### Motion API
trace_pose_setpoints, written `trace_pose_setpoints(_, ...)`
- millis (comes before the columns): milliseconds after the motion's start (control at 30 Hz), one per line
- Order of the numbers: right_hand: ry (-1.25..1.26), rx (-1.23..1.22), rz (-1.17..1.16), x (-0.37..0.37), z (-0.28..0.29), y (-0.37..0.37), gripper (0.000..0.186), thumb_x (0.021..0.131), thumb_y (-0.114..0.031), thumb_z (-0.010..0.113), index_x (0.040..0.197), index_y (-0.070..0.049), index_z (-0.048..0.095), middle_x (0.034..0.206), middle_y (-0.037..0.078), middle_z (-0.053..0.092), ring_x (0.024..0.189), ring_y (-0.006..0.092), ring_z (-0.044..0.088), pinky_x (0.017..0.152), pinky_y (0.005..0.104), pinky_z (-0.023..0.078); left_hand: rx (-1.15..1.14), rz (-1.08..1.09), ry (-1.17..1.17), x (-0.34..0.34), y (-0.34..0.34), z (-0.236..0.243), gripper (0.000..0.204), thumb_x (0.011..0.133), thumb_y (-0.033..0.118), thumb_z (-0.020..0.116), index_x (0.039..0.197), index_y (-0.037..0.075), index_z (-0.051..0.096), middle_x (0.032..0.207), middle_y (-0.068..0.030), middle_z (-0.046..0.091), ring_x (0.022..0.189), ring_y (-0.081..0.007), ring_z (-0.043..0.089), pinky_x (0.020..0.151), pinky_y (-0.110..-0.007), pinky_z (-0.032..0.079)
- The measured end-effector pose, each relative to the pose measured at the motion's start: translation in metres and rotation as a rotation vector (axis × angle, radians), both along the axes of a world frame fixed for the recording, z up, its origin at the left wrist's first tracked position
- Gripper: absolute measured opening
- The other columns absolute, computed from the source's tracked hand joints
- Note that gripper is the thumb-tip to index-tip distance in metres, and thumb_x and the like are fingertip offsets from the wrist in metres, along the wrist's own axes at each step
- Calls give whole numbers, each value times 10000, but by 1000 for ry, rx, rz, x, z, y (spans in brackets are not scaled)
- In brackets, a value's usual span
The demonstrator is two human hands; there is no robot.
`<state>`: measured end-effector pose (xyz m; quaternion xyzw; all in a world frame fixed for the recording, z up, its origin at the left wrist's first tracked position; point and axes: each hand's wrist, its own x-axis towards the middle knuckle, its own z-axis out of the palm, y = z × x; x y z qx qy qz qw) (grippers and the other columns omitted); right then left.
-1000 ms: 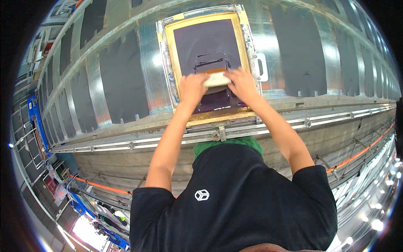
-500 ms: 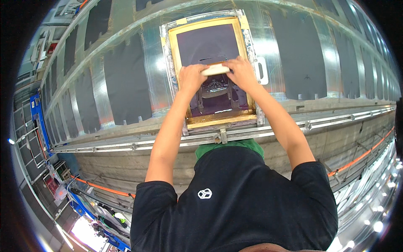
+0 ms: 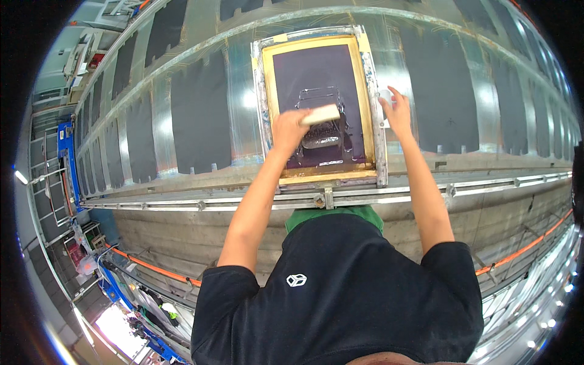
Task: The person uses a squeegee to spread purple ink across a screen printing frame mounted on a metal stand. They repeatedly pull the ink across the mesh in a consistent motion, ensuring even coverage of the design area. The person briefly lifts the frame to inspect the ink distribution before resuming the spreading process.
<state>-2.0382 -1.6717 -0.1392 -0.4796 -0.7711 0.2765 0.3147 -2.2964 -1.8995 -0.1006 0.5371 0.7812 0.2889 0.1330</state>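
My left hand [image 3: 288, 132] is closed round one end of a squeegee [image 3: 320, 115] with a pale, block-like handle. It holds the squeegee above the mesh of a screen printing frame [image 3: 272, 85], which has a yellow inner border and a worn metal rim. Dark wet ink [image 3: 322, 139] lies on the mesh below the squeegee, around a printed-looking pattern. Beside the frame's right edge, my right hand [image 3: 398, 114] is open with fingers apart, next to a white handle [image 3: 384, 104]; whether it touches the handle I cannot tell.
The frame lies on a long table [image 3: 243, 97] carrying rows of dark grey fabric panels [image 3: 199, 115]. A metal rail [image 3: 261, 202] with clamps runs along the near edge, just in front of my body. Orange piping [image 3: 155, 266] shows lower left.
My right hand has let go of the squeegee and moved right to the frame's side. My left hand now holds the squeegee alone, tilted and shifted nearer.
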Motion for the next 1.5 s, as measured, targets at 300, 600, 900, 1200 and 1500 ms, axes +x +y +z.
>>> trace_pose_setpoints(300, 77, -323, -66, -27, 8, 15, 231, 956, -245, 653, 1138, -128, 735, 837, 143, 705, 766, 230, 640, 748, 373, 494, 102, -82, 152, 47, -59, -13, 595, 706, 65, 784, 1285, 174, 697, 1348, -19, 676, 1214, -297, 631, 974, -420, 535)
trace_pose_setpoints(600, 113, -190, -47, -109, 32, -47, 224, 981, -264, 640, 1127, -123, 734, 778, 73, 652, 685, 157, 538, 684, 338, 461, -10, -54, 60, 15, -192, 12, 664, 700, 86, 778, 1342, 201, 651, 1427, 22, 621, 1313, -225, 559, 1006, -417, 441)
trace_pose_setpoints(900, 140, -199, -15, -303, 21, -231, 209, 966, -246, 660, 1111, -107, 717, 684, 46, 565, 621, 133, 491, 632, 328, 443, -103, -24, 93, -190, -335, 11, 633, 668, 54, 795, 1280, 170, 686, 1357, 17, 668, 1264, -227, 593, 945, -401, 471)
trace_pose_setpoints(1200, 91, -217, -32, -349, 6, -270, 221, 960, -259, 658, 1123, -119, 711, 610, 79, 487, 578, 157, 456, 610, 356, 422, -135, -54, 155, -216, -404, -3, 663, 667, 107, 824, 1308, 196, 680, 1371, 38, 662, 1256, -222, 598, 935, -389, 462)
trace_pose_setpoints(1500, -442, 226, 369, -350, 58, -266, 495, 896, -453, 730, 1272, -134, 696, 1287, 137, 646, 1184, 314, 589, 1000, 465, 466, -35, -29, 77, -291, -318, -4, 524, 716, 78, 791, 1227, 177, 732, 1265, -15, 714, 1150, -254, 654, 921, -405, 514)
